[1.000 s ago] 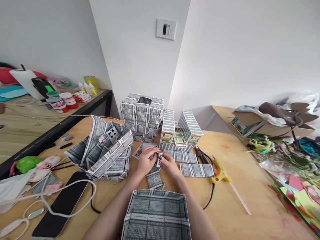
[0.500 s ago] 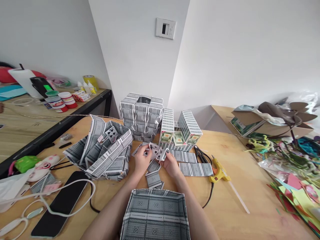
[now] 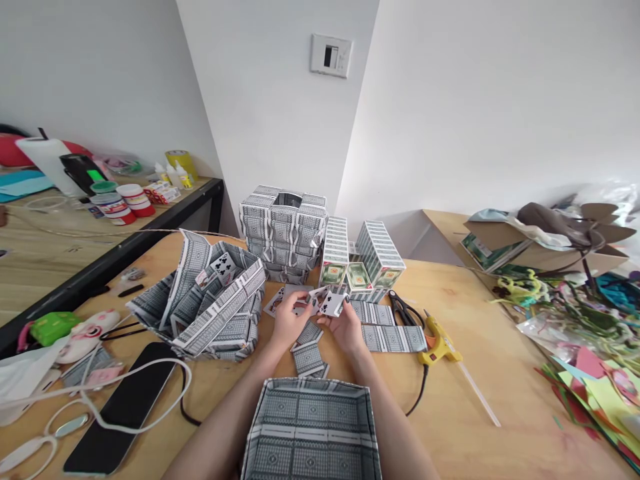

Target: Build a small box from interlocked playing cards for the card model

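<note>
Both of my hands meet over the middle of the table. In my right hand (image 3: 347, 328) is a playing card (image 3: 330, 305) with black club marks, its face turned up. My left hand (image 3: 291, 321) pinches another playing card (image 3: 317, 295), partly hidden by the fingers and overlapping the first. Beneath my hands lie several loose cards, backs up (image 3: 307, 359), and a few face-up cards (image 3: 274, 303) lie just left. Closest to me stands an open box made of joined cards (image 3: 311, 432), between my forearms.
A card-built basket (image 3: 220, 327) stands left, a card-covered block (image 3: 283, 233) behind. Card-deck boxes (image 3: 380, 257), scissors (image 3: 403, 310), joined card strips (image 3: 393, 339) and a yellow glue gun (image 3: 440, 343) sit right. A phone (image 3: 120, 410) and white cable (image 3: 170, 400) lie front left.
My hands were close together around a small bundle; they then parted, spreading face-up cards. Now my left hand has come back toward the right, and the club card is more fully visible.
</note>
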`<action>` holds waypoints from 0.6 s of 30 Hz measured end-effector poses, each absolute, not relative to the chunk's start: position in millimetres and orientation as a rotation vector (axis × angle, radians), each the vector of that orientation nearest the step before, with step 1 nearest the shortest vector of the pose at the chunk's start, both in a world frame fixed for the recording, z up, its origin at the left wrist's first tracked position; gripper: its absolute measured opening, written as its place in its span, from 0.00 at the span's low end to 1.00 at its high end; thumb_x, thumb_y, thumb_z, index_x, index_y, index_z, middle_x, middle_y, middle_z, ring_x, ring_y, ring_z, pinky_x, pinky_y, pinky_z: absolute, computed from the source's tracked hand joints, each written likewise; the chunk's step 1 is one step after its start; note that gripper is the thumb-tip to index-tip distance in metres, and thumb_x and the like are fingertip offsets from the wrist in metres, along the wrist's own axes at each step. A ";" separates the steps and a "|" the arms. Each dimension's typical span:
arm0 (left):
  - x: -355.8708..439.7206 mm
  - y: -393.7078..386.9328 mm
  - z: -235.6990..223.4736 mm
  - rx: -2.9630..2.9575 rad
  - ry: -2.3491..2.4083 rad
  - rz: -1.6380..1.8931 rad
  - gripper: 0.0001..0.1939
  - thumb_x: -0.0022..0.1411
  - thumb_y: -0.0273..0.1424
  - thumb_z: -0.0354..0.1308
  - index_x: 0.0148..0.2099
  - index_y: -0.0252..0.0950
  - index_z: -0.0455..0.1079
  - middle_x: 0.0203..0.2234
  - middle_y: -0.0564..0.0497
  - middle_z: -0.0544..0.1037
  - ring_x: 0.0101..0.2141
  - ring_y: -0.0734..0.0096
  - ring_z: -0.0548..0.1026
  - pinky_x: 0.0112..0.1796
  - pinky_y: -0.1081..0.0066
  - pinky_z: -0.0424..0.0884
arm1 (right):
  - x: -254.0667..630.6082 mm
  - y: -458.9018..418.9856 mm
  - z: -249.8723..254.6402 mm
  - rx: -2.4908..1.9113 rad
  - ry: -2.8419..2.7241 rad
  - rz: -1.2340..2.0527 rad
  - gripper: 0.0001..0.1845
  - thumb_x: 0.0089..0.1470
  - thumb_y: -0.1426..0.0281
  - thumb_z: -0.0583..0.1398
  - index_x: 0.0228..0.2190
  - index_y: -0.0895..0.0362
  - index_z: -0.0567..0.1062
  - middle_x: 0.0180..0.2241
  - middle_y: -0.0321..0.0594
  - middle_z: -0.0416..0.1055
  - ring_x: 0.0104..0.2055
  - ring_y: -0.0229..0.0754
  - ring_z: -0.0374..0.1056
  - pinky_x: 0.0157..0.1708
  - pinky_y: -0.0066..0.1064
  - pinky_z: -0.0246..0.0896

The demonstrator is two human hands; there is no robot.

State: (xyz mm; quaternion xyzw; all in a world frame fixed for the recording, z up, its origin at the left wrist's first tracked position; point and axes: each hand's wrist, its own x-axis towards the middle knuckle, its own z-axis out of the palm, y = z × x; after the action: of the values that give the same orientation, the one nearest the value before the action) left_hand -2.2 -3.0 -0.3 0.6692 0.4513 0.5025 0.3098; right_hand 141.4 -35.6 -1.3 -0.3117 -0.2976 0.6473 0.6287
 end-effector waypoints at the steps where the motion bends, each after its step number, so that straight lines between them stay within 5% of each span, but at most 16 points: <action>1: -1.0 -4.6 0.4 1.782 1.149 1.296 0.11 0.52 0.27 0.54 0.40 0.36 0.68 0.34 0.49 0.75 0.32 0.71 0.74 0.34 0.71 0.71 | 142.1 -34.9 -2.3 -0.730 -0.674 1.471 0.21 0.46 0.52 0.57 0.34 0.56 0.72 0.32 0.43 0.73 0.31 0.45 0.69 0.29 0.36 0.66; 18: -3.3 -10.7 7.5 2.075 0.935 1.020 0.08 0.48 0.21 0.54 0.31 0.36 0.60 0.46 0.47 0.66 0.41 0.66 0.68 0.38 0.68 0.67 | 138.0 -30.2 -11.4 -0.868 -0.644 1.381 0.14 0.41 0.60 0.64 0.28 0.56 0.73 0.27 0.35 0.69 0.28 0.37 0.64 0.27 0.28 0.61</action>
State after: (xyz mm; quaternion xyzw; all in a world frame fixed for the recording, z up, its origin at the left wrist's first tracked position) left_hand -3.3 -10.7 7.5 0.7888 0.3554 0.3877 0.3181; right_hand 138.0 -30.2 -11.4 -0.3806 -0.2824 0.6052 0.6396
